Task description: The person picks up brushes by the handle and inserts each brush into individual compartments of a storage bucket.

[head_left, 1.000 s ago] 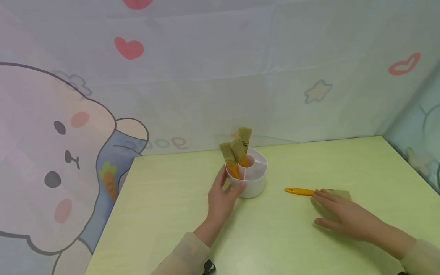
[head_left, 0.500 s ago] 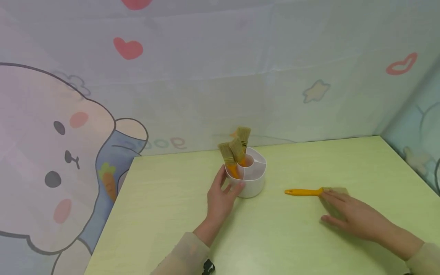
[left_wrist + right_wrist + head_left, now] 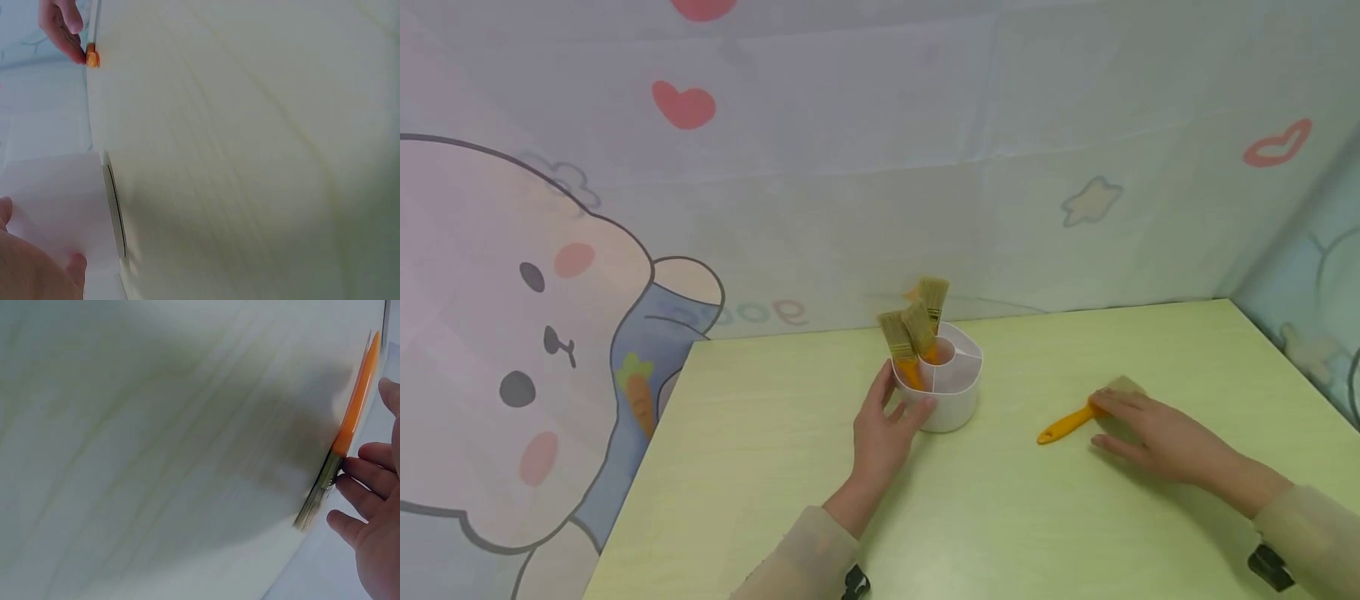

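Observation:
My left hand (image 3: 883, 437) grips a white divided brush holder (image 3: 953, 408), thumb on its front and fingers round the left side. Several paintbrushes (image 3: 898, 337) with orange handles stand in it, bristles up. The holder's wall (image 3: 59, 200) also shows in the left wrist view. To the right, another paintbrush (image 3: 1066, 427) lies on the table, its orange handle angled toward the front left. My right hand (image 3: 1165, 437) touches this brush near its metal band, partly covering it. In the right wrist view the fingertips (image 3: 350, 465) rest against the band, while the thumb (image 3: 389, 394) stays apart from the handle.
The pale yellow-green table (image 3: 760, 433) ends at a cloth backdrop (image 3: 820, 208) printed with hearts and a cartoon animal. Another cloth wall (image 3: 1326, 275) rises past the table's right edge.
The loose paintbrush has turned from nearly level to slanted, its handle end swinging toward the front and its bristles toward the back. My right hand first slid right, then back left. My left hand stays put.

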`<state>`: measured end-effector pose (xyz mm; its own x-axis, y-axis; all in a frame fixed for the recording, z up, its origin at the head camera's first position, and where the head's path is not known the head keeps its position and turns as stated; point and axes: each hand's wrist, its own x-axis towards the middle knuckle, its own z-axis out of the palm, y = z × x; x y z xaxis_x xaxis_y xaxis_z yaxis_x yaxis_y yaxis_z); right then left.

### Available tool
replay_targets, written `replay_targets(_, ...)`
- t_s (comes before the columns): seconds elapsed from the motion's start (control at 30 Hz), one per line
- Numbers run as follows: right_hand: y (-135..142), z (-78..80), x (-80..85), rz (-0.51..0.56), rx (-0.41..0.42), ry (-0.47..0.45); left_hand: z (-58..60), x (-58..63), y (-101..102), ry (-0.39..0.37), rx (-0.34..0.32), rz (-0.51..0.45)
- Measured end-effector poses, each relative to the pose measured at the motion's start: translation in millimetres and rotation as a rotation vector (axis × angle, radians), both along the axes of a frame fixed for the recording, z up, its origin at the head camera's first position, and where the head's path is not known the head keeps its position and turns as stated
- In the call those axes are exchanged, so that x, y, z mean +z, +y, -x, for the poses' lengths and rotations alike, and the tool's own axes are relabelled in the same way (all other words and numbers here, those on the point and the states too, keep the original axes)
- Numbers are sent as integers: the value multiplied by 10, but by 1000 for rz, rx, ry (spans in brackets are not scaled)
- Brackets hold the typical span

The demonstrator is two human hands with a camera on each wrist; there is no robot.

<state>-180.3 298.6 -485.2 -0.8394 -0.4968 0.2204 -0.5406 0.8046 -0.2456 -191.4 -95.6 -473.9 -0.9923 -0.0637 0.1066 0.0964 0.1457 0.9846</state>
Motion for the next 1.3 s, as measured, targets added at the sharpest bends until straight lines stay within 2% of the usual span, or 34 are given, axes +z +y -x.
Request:
replay_targets(0.27,-115,155,11,2,-4,-61,-2,-1,12,0,-7,-1)
replay_targets(0.47,-146,223,-33,-42,71,23,-3,-11,20,18,-14,11)
replay_targets(0.57,-193,208,-23,-41,82,39,-7,-2,23,11,-17,8)
replay_targets(0.7,-334,153,15,-38,23,-22,-12,0,18,26,-13,0)
replay_targets(0.83,-459,117,-3,-92,-44,-85,-9,-11,13,34,-2,-12)
replay_targets(0.93,-484,93,-22,-118,-60,-101,-2,-25,15,35,-6,-21)
replay_targets(1.03,-470,68,-16,-118,-42,-99,-1,-29,17,31,-8,-24)
replay_targets(1.3,-303,24,39,-148,86,-103,0,-17,1,13,2,6)
